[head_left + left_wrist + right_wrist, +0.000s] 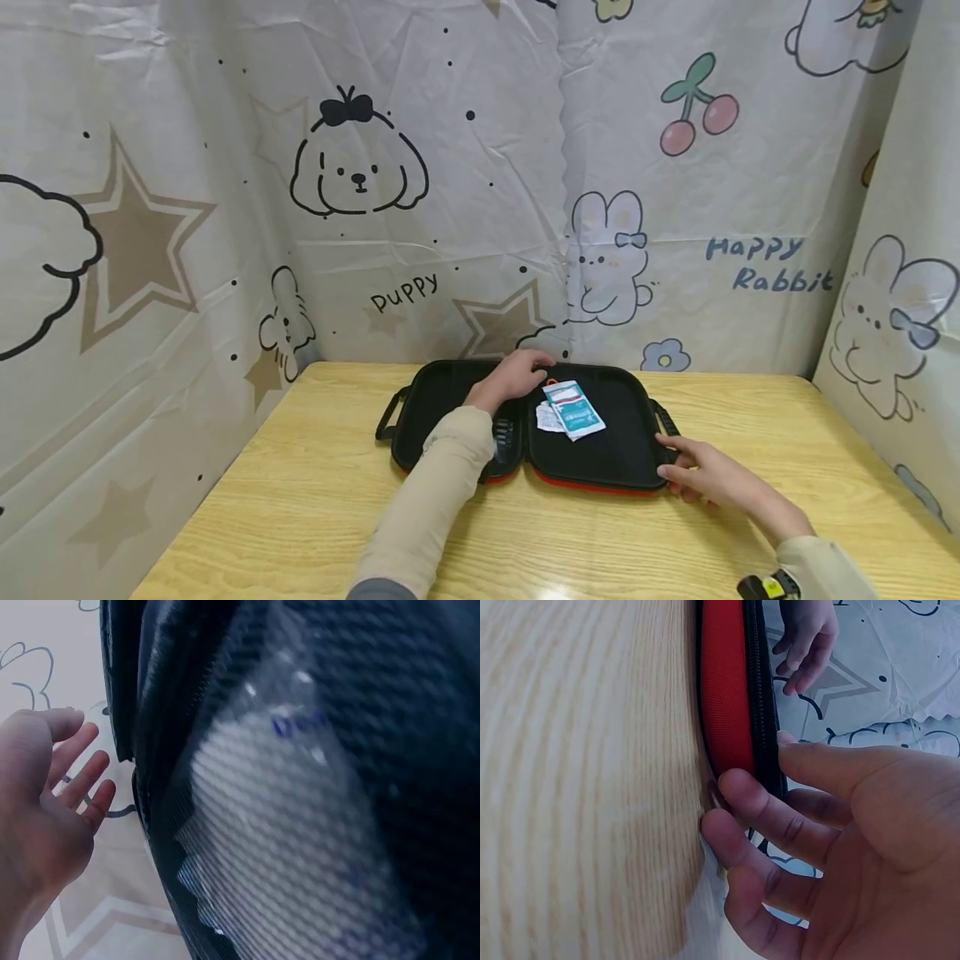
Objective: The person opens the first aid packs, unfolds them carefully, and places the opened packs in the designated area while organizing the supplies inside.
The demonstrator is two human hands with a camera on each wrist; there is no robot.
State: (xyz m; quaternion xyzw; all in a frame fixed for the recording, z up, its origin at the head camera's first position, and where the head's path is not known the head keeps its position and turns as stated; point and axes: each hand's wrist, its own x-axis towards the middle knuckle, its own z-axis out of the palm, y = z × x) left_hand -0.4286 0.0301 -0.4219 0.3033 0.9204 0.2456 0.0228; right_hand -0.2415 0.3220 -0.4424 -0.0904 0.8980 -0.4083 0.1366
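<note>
A black zip case with red outer sides [600, 458] lies unfolded on the table, its two halves side by side. Over the far edge near the fold is my left hand [512, 377], fingers loosely extended and holding nothing. Beside it in the left wrist view, a mesh pocket covers a white item in clear plastic wrap [262, 802] with blue print. My right hand [708, 473] pinches the case's near right corner, thumb at the zipper rim and fingers by the red side [726, 682]. On the right half lie a teal and white packet [576, 410] and a white paper piece [549, 418].
The wooden table [300, 517] carries the case near its back edge. Black handles stick out at the case's left [386, 421] and right [665, 419] ends. A printed cloth [480, 183] hangs close behind and along both sides.
</note>
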